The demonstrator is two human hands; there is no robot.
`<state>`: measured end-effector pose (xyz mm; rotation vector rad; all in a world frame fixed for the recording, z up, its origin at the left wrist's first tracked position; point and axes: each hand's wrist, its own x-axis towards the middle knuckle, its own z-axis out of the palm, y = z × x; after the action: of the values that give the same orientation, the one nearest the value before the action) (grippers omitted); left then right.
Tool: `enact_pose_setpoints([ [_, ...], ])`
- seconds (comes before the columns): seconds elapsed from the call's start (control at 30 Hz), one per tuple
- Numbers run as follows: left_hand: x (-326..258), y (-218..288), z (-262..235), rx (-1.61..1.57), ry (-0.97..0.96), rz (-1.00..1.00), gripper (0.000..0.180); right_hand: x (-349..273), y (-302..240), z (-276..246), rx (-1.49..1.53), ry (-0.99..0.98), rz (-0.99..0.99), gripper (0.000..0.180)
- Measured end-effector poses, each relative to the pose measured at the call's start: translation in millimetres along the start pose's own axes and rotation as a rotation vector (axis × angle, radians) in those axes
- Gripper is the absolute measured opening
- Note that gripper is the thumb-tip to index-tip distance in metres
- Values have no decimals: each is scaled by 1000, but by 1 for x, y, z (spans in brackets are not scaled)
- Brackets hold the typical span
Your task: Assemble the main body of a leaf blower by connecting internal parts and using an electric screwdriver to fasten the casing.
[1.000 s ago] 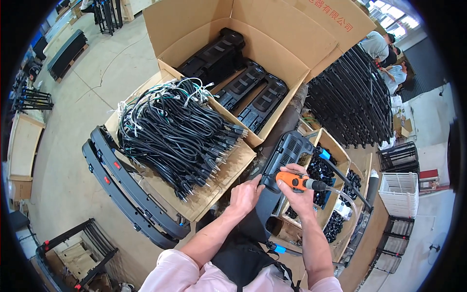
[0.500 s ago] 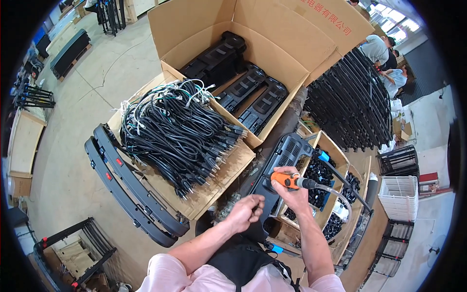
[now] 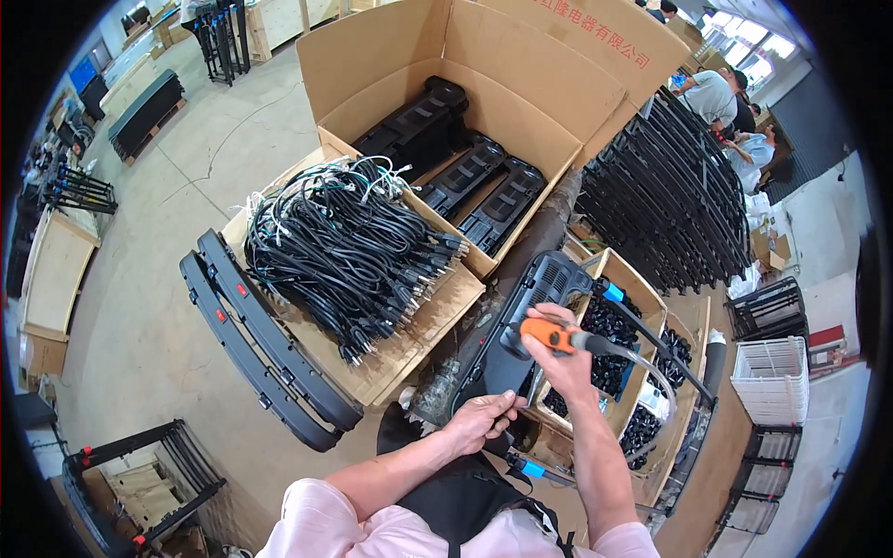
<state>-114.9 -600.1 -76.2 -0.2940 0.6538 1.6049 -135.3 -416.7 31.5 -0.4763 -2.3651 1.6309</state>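
Two hands worked apart: the right hand [image 3: 566, 365] clasped an orange tool [image 3: 547, 334] at the black housing [image 3: 491, 370] near the carton [image 3: 530, 84]; the left hand's [image 3: 478, 422] grip was unclear. Fastening, apparently underway, next called for alignment.

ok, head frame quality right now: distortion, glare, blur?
Head view, rim: black vignette, edges bowing; head view, upper right: windows blown out; head view, middle: cable bundle reads fairly crisp, orange tool perhaps slightly soft, small black parts merge into dark clumps.
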Motion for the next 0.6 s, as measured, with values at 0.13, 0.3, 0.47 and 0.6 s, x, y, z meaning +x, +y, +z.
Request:
enact_pose_setpoints([
  [0.13,-8,-9,9,-77,31,-7,36,-61,-21,-18,221,100,-1,52],
  [0.3,-9,-25,11,-298,90,3,37,-144,-26,-34,282,126,25,52],
  [0.47,-13,-45,27,-344,67,-15,38,-202,-12,-39,283,201,3,52],
  [0.6,-19,-74,29,-358,20,-47,37,-238,-12,-46,276,220,0,52],
])
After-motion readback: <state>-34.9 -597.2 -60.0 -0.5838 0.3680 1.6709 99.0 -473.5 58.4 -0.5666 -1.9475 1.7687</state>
